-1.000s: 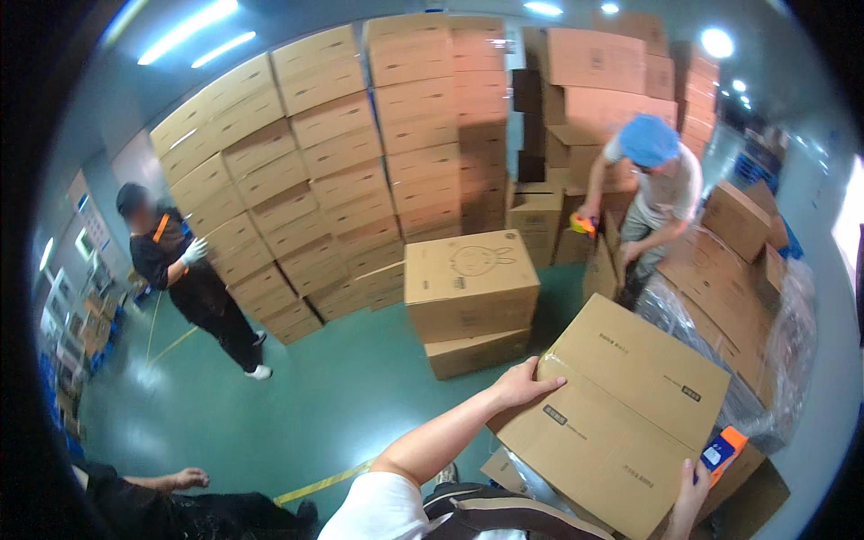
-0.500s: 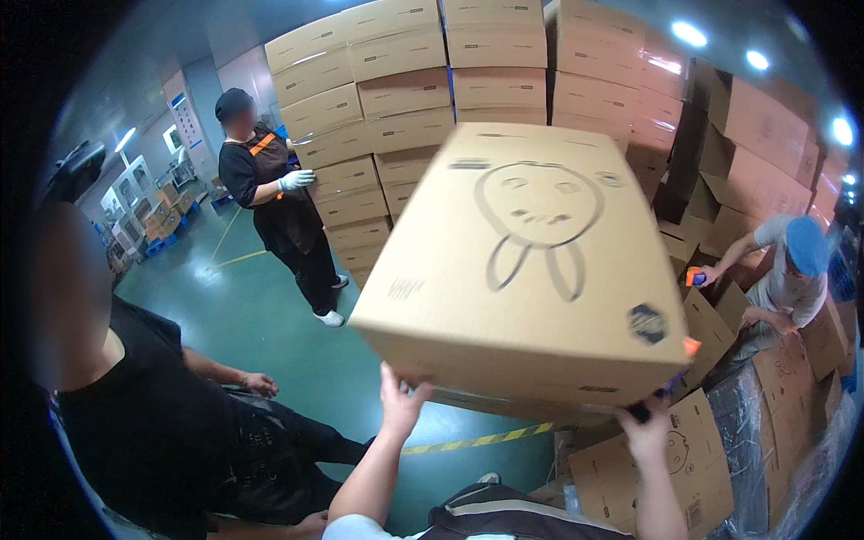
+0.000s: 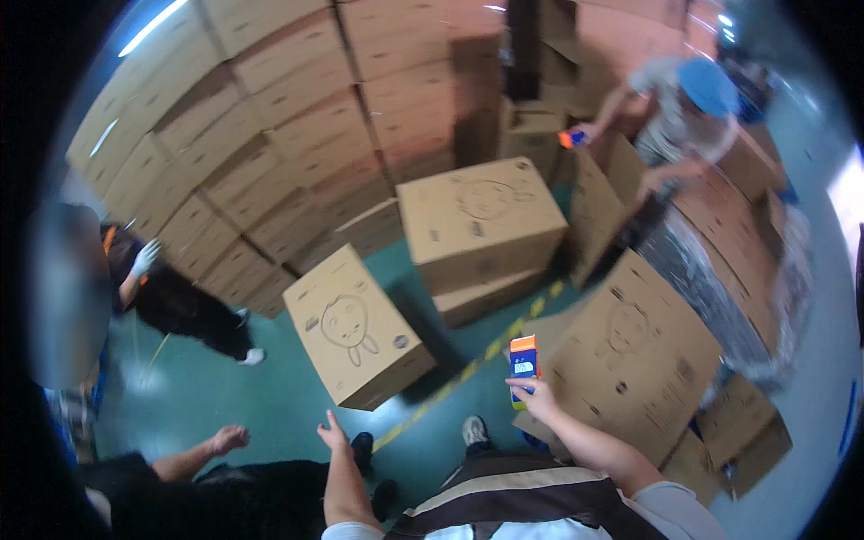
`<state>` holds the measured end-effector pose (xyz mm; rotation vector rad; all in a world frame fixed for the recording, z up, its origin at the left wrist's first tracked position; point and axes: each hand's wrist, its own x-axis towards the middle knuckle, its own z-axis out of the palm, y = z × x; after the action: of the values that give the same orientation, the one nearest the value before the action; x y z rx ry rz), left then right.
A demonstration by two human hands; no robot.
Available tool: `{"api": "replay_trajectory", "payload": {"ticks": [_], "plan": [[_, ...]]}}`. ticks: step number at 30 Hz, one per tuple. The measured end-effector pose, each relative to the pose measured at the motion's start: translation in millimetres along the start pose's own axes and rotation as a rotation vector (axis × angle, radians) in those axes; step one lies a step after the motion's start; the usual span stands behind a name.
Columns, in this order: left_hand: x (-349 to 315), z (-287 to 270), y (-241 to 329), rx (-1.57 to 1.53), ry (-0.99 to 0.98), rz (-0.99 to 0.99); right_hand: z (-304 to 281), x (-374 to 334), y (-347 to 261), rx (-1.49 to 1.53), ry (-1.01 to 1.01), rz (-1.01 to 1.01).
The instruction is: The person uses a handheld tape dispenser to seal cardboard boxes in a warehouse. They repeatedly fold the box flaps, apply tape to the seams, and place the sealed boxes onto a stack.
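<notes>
My left hand (image 3: 334, 436) is empty, its fingers apart, just below the near corner of a brown cardboard carton (image 3: 364, 328). That carton has a rabbit face drawn on top and is let go; whether its base rests fully on the green floor is hard to tell. My right hand (image 3: 540, 401) grips a small blue and orange handheld tool (image 3: 524, 367) with a pale patch and a yellow-green lower end. Its exact kind is unclear. Beyond, a second rabbit-printed carton (image 3: 481, 211) sits on another carton (image 3: 495, 299).
A wall of stacked cartons (image 3: 297, 117) rises behind. At right lie a flattened carton (image 3: 621, 351), open cartons and clear plastic wrap (image 3: 666, 261). A co-worker in a blue cap (image 3: 708, 87) bends there; two more people stand left. Yellow-striped tape (image 3: 477, 364) crosses the floor.
Both my hands have come off the carton, which is now lower and farther away. The view has swung down and right, showing the stacked cartons beyond and the tool in my right hand.
</notes>
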<state>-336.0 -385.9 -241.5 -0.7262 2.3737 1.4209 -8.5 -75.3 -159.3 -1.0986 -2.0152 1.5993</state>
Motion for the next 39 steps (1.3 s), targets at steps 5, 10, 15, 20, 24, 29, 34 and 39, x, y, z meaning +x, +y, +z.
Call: {"api": "replay_trajectory", "payload": {"ticks": [5, 10, 15, 20, 24, 29, 34, 39], "plan": [[-9.8, 49.0, -49.1, 0.301, -0.396, 0.168, -83.1, -105.7, 67.7, -0.043, 0.252, 0.273], [-157.2, 167.3, -67.0, 0.915, -0.932, 0.593, -145.4, -233.3, 182.8, -0.466, 0.719, 0.533], [-216.4, 281.3, -129.2, 1.138, -1.140, 1.015, -172.6, -300.8, 248.5, -0.904, 0.708, 0.766], [-213.4, 375.9, -159.3, 1.163, -0.759, 0.799, -202.3, -319.2, 311.5, -0.919, 0.825, 1.187], [-208.9, 387.0, -170.5, 0.862, -0.911, 0.575, -226.7, -340.0, 348.1, -0.587, 0.888, 1.428], [-202.7, 366.4, -136.8, 0.622, -0.839, 0.555, -237.5, -363.0, 385.8, -0.334, 0.717, 1.431], [-280.0, 324.8, -81.0, 0.418, -0.960, 0.398, -265.0, -345.2, 320.3, -0.721, 0.484, 1.459], [-330.2, 261.1, 3.8, 0.098, -1.038, 0.478, -307.0, -408.9, 275.5, -0.423, 0.645, 1.211]]}}
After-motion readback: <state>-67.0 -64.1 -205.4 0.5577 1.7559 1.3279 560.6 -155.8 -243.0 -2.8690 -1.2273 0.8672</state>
